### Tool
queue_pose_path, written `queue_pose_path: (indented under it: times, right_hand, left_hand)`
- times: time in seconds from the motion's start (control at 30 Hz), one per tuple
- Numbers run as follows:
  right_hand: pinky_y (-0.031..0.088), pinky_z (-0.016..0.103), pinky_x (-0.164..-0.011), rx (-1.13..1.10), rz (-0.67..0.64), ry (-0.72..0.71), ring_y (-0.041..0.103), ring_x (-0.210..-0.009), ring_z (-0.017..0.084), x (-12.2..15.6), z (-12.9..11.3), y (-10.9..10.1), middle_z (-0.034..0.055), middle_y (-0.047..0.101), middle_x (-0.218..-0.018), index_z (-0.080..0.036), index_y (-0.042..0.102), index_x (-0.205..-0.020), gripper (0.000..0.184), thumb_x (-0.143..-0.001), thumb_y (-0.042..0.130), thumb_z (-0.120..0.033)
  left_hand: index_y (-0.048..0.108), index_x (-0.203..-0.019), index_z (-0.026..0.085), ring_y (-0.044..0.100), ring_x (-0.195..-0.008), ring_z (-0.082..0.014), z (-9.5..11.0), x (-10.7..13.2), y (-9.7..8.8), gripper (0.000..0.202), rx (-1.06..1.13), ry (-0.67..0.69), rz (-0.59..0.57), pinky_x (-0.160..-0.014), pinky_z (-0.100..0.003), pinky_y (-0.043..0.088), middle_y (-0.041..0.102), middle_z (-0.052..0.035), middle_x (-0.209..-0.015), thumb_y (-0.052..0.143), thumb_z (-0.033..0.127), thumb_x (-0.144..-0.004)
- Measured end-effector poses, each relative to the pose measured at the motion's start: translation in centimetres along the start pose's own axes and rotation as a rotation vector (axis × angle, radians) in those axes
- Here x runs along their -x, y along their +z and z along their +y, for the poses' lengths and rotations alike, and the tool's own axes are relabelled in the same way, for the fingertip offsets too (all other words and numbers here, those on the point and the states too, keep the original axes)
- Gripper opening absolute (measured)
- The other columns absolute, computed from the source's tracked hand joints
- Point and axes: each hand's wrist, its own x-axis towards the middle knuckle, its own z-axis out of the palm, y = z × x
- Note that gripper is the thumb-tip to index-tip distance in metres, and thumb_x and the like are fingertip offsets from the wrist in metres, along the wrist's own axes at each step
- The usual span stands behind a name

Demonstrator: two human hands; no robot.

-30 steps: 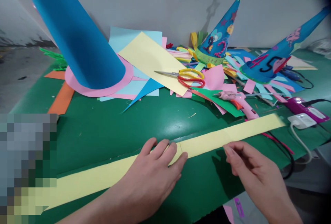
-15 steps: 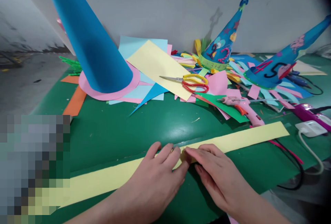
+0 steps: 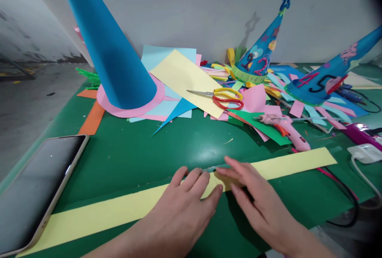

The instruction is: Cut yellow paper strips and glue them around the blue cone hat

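Observation:
A long pale yellow paper strip (image 3: 292, 163) lies slantwise across the green table. My left hand (image 3: 185, 202) rests palm down on the middle of it, pressing, with the thumb apart from the slightly bent fingers. Just to the right, my right hand (image 3: 256, 198) hovers close over the strip, its fingers spread and the thumb apart; fingertips are near or touching the paper. Between the two hands a seam or crease shows in the strip. At the lower left, a phone (image 3: 44, 186) covers part of the strip's far left end.
A tall blue paper cone (image 3: 116, 59) with a pink brim (image 3: 116, 111) stands back left. Behind lie scissors (image 3: 227, 99) on coloured paper, a pink glue gun (image 3: 286, 127), two decorated cone hats (image 3: 256, 61), and a white plug (image 3: 365, 152) with cables at the right.
My right hand has opened, its index finger lifting and drawing away from my left hand. The left hand stays on the strip. The view has shifted slightly.

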Motion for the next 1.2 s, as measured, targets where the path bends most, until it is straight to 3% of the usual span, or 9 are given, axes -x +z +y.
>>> queue_pose_path:
  times: [0.07,0.23,0.4,0.5,0.7,0.87,0.97,1.1,1.2]
  right_hand:
    - [0.043,0.035,-0.090,-0.036,0.037,0.021,0.046,-0.109,0.015,0.2,0.2,-0.2,0.0050,0.055,-0.118,-0.024,0.023,-0.134,0.051,-0.086,0.035,-0.010]
    - [0.043,0.037,-0.088,0.102,-0.063,-0.050,0.046,-0.108,0.018,0.1,0.4,-0.2,0.0064,0.057,-0.116,-0.021,0.023,-0.135,0.054,-0.084,0.034,-0.006]
    - [0.043,0.037,-0.086,0.172,-0.040,-0.073,0.045,-0.105,0.018,0.1,0.6,0.1,0.0050,0.059,-0.114,-0.020,0.028,-0.132,0.052,-0.083,0.036,-0.005]
    - [0.043,0.036,-0.085,0.167,-0.038,-0.092,0.045,-0.104,0.018,0.2,0.7,0.0,0.0036,0.059,-0.114,-0.020,0.029,-0.132,0.053,-0.082,0.037,-0.005]
    - [0.040,0.035,-0.090,0.229,-0.022,-0.179,0.042,-0.109,0.017,0.5,0.5,-0.2,0.0050,0.054,-0.117,-0.020,0.034,-0.129,0.048,-0.083,0.039,-0.007]
    - [0.035,0.044,-0.094,0.420,-0.033,-0.230,0.036,-0.115,0.024,0.5,-0.1,-0.1,0.0043,0.040,-0.134,-0.024,0.051,-0.117,0.033,-0.084,0.046,-0.025]
    - [0.037,0.045,-0.091,0.480,-0.007,-0.209,0.036,-0.114,0.026,0.4,-0.5,0.0,0.0024,0.041,-0.133,-0.028,0.055,-0.111,0.029,-0.084,0.048,-0.032]
    - [0.037,0.046,-0.089,0.527,0.010,-0.234,0.035,-0.114,0.027,0.7,-0.3,-0.1,0.0020,0.041,-0.133,-0.029,0.055,-0.112,0.030,-0.083,0.050,-0.035]
    - [0.034,0.046,-0.093,0.462,-0.001,-0.263,0.031,-0.118,0.026,1.0,0.3,-0.4,0.0048,0.033,-0.137,-0.024,0.049,-0.119,0.035,-0.084,0.048,-0.027]
  left_hand:
    - [0.043,-0.120,0.025,0.044,-0.106,-0.0253,-0.1,0.1,0.0,0.032,-0.002,0.010,0.007,-0.087,-0.046,0.034,0.052,-0.0088,-0.106,0.031,0.028,-0.090]
    - [0.043,-0.119,0.024,0.044,-0.106,-0.0249,0.0,0.3,0.0,0.032,0.016,0.006,-0.009,-0.089,-0.047,0.033,0.051,-0.0087,-0.106,0.029,0.025,-0.090]
    - [0.045,-0.117,0.023,0.043,-0.108,-0.0254,0.3,0.5,0.0,0.031,0.001,0.008,0.032,-0.089,-0.047,0.034,0.051,-0.0092,-0.109,0.034,0.026,-0.089]
    - [0.049,-0.113,0.024,0.045,-0.107,-0.0251,0.4,0.9,0.1,0.029,-0.012,0.006,0.098,-0.088,-0.046,0.034,0.053,-0.0087,-0.107,0.035,0.024,-0.088]
    - [0.053,-0.108,0.019,0.049,-0.098,-0.0239,0.8,2.6,1.1,0.031,-0.014,-0.057,0.342,-0.085,-0.044,0.035,0.057,-0.0075,-0.101,0.030,0.025,-0.089]
    - [0.057,-0.103,0.015,0.053,-0.094,-0.0244,1.0,2.7,1.0,0.031,-0.041,-0.055,0.264,-0.082,-0.043,0.040,0.060,-0.0074,-0.095,0.031,0.025,-0.089]
    - [0.057,-0.103,0.014,0.052,-0.095,-0.0251,1.2,2.6,1.0,0.031,-0.060,-0.060,0.239,-0.083,-0.044,0.041,0.060,-0.0082,-0.095,0.031,0.025,-0.089]
    - [0.056,-0.103,0.014,0.051,-0.096,-0.0247,1.3,2.7,1.3,0.030,-0.075,-0.069,0.248,-0.084,-0.044,0.040,0.059,-0.0087,-0.096,0.033,0.025,-0.088]
    - [0.056,-0.101,0.015,0.051,-0.095,-0.0242,1.3,2.8,1.2,0.028,-0.074,-0.073,0.259,-0.084,-0.044,0.039,0.058,-0.0084,-0.096,0.034,0.026,-0.088]
